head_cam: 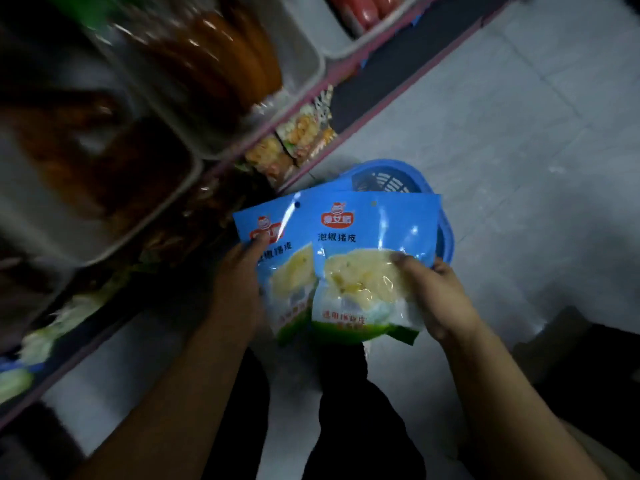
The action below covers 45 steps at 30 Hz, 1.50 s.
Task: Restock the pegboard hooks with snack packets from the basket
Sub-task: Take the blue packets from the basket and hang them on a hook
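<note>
our left thumb (259, 241) presses on the face of the left snack packet (277, 268), just under its red logo, with the rest of the left hand (239, 289) wrapped behind it, so that hand is clamped on the packet's left edge. our right thumb (403, 263) lies across the clear window of the right snack packet (367, 268), and the right hand (440, 299) grips that packet along its right side, fingers hidden behind it. the two packets are the same kind: blue tops with a small hang hole, black chinese lettering, pale yellow contents showing through, green bottom strips. the right one overlaps the left one in front, both held upright and fanned side by side between our hands.

just behind the packets sits the blue plastic basket (391, 178) on the pale tiled floor (519, 133); its slotted wall shows above the packet tops, and we cannot tell what is left inside it. to the left runs a shelf unit with a pink edge (304, 112), carrying grey trays (311, 67) of blurred brown and orange goods. yellow-orange snack bags (294, 140) hang or lean under that edge, near the basket. our dark trousers (346, 410) fill the space below the packets.
</note>
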Tool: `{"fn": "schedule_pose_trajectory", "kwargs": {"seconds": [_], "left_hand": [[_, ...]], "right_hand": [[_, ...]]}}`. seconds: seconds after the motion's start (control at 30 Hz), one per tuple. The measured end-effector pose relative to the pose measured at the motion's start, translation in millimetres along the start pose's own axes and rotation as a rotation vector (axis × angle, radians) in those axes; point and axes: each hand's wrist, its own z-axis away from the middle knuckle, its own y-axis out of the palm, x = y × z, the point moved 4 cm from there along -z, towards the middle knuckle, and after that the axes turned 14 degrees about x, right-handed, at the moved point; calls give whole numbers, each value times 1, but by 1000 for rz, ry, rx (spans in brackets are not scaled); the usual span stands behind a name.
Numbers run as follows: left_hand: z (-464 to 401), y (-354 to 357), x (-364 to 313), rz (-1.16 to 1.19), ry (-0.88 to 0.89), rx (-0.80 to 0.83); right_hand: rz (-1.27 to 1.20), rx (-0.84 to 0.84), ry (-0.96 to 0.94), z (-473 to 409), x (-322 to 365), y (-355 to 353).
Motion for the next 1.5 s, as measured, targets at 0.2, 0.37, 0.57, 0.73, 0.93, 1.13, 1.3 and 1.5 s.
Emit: {"fn": "schedule_pose_trajectory", "kwargs": {"seconds": [0.2,0.37,0.57,0.73,0.93,1.13,1.3,1.5], "left_hand": [[166,9,-168,148,289,-172],[290,-35,-260,91,564,-477],[432,-114,-350,-119,978,-834],[529,-180,-389,-208,1143,-1086],[598,-258,-446,-223,1322,-1065],[636,-302,-511,-246,1459,-804],[635,-306,-557,-80,1446,-472],[633,-299,-583,4,1402,-273]], "right_hand": [[72,89,-160,122,128,93],[246,311,-331,189,210,191],[446,635,-598,274,281,329],[554,763,-790,337,295,416],[598,867,-1003,409,288,531],[603,903,-1094,465,282,634],[631,900,-1223,494,304,678],[580,997,-1245,506,327,703]]}}
